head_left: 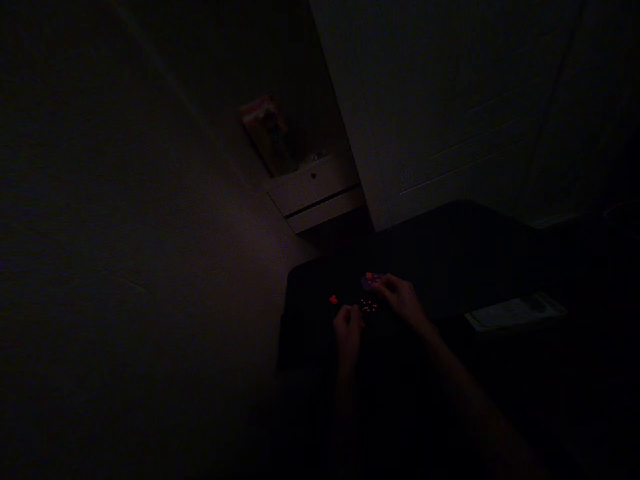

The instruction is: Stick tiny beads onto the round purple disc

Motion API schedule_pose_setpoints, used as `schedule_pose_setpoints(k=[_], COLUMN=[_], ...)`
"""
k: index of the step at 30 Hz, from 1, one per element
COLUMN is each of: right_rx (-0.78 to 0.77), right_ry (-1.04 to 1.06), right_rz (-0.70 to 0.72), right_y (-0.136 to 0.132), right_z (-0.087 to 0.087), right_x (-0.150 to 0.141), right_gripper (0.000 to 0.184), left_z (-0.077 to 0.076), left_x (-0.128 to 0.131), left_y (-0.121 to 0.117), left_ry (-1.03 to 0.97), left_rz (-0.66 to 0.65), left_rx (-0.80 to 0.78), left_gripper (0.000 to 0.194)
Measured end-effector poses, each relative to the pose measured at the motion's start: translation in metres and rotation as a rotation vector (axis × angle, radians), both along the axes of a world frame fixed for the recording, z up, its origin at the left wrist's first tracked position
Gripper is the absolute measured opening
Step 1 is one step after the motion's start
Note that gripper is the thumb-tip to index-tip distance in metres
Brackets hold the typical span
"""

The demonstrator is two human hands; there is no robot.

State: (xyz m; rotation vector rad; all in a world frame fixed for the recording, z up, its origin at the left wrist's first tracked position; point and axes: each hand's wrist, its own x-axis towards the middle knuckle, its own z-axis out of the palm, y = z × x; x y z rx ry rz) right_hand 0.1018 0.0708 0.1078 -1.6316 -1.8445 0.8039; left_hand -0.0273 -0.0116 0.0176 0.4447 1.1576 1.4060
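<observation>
The scene is very dark. My right hand (399, 295) is closed on a small purple object (367, 283), whose kind I cannot make out. A reddish-orange bit (369, 275) shows on or against its upper side. My left hand (349, 325) has its fingers curled together over the dark tabletop, and what is in them, if anything, is hidden. Several tiny orange pieces (369, 307) lie scattered between the two hands. Just beyond my left hand is a small reddish-orange lump (333, 300).
The dark table (450, 247) reaches away to the right. Behind it stand a pale panel (440, 120) and a light drawer cabinet (320, 190) with a colourful package (267, 130) on top. A wall (175, 267) runs along the left. Pale flat papers (517, 312) lie at the right.
</observation>
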Motion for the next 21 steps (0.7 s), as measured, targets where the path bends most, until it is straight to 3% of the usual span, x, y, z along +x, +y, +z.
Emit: schedule_pose_setpoints(k=[7,21], right_rx=[0.020,-0.011], right_ry=[0.009,0.051], right_rz=[-0.039,0.068], right_y=[-0.001,0.004], right_z=[0.003,-0.008], right_x=[-0.003,0.003], right_gripper=[0.049,0.048], left_z=[-0.002,-0.002], left_x=[-0.001,-0.002], left_y=[0.000,0.000], left_ry=[0.053,0.062], left_rz=[-0.014,-0.002], left_rx=[0.007,0.022], left_gripper=[0.053,0.050])
